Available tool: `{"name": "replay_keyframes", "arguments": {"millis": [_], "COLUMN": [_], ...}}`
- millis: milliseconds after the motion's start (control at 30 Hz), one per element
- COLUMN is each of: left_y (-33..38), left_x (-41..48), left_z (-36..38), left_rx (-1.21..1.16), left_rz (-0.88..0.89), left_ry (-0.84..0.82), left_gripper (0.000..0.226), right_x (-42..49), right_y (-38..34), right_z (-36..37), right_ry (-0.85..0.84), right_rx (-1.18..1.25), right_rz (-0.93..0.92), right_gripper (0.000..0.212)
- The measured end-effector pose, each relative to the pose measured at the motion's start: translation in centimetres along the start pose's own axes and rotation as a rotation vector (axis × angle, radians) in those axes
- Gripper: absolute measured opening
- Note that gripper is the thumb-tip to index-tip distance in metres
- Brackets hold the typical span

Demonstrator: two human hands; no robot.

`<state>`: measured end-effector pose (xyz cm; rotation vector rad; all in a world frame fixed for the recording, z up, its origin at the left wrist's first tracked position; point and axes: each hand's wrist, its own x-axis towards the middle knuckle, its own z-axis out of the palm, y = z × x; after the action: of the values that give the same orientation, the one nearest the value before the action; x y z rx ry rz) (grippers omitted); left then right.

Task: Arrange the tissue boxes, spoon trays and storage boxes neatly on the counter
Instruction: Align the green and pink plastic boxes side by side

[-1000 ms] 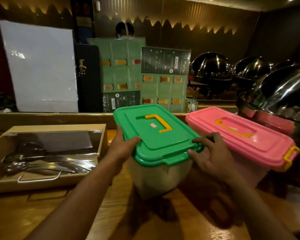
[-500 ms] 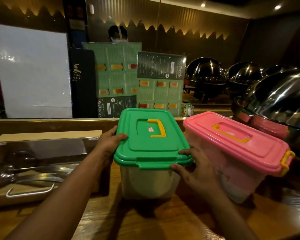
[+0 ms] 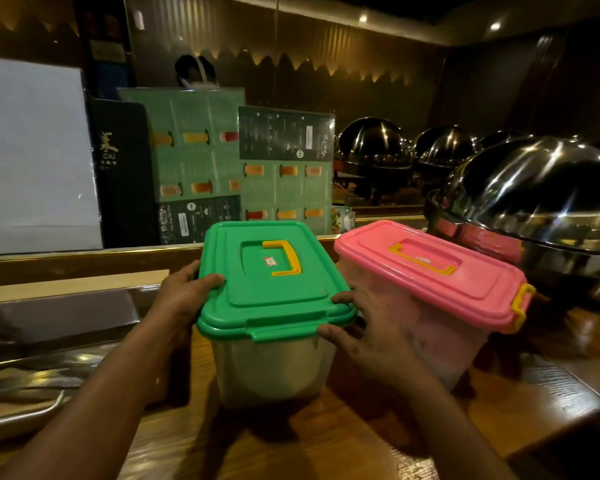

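Standing upright on the worktop [image 3: 326,441], the green-lidded storage box [image 3: 274,296] is clamped at its lid rim by the left grip [image 3: 184,292] and the right grip [image 3: 364,327], one at each side. The pink-lidded storage box [image 3: 430,275] is placed just beside it, rightward; the spoon tray [image 3: 49,341] is seen leftward.

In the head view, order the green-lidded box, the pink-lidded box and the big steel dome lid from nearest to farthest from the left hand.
1. Green-lidded box: gripped by the left hand at its left edge.
2. Pink-lidded box: right of the green one.
3. Steel dome lid: far right, beyond the pink box.
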<state>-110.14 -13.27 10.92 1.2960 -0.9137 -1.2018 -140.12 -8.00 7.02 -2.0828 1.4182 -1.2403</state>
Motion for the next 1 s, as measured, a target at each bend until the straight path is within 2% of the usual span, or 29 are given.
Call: {"name": "replay_keyframes", "arguments": {"millis": [100, 200, 300, 433, 533, 633, 733, 833, 1000], "left_y": [1.2, 2.9, 3.6, 1.7, -1.6, -4.9, -6.8, -7.0, -6.7], "left_x": [-0.9, -3.0, -6.1, -9.9, -10.6, -11.5, -12.7, -13.1, -11.8], "left_z": [0.4, 2.5, 7.9, 18.4, 25.6, 31.3, 35.2, 37.3, 37.7], "left_rx": [0.41, 0.685, 0.777, 0.754, 0.752, 0.764, 0.765, 0.788, 0.785], "left_rz": [0.183, 0.359, 0.516, 0.72, 0.679, 0.566, 0.453, 0.394, 0.374], "left_ry": [0.126, 0.191, 0.207, 0.05, -0.075, -0.111, -0.115, -0.078, -0.037], "left_gripper": [0.058, 0.061, 0.058, 0.055, 0.067, 0.089, 0.107, 0.116, 0.123], "right_x": [0.5, 1.2, 1.9, 2.7, 2.9, 2.8, 3.1, 3.1, 2.7], "right_y": [-0.1, 0.8, 3.7, 8.8, 12.4, 15.4, 17.8, 19.6, 21.4], "right_z": [-3.6, -8.9, -14.4, -21.1, -24.9, -27.4, -29.4, -30.8, -30.1], "right_ry": [-0.039, 0.027, 0.081, 0.08, 0.041, -0.035, -0.221, -0.381, -0.277], "right_rx": [-0.131, -0.215, -0.254, -0.35, -0.36, -0.313, -0.259, -0.184, -0.144], "right_rz": [-0.052, -0.132, -0.135, -0.022, 0.113, 0.146, 0.139, 0.105, -0.005], "right_gripper": [0.065, 0.047, 0.035, 0.032, 0.031, 0.033, 0.039, 0.054, 0.059]}}
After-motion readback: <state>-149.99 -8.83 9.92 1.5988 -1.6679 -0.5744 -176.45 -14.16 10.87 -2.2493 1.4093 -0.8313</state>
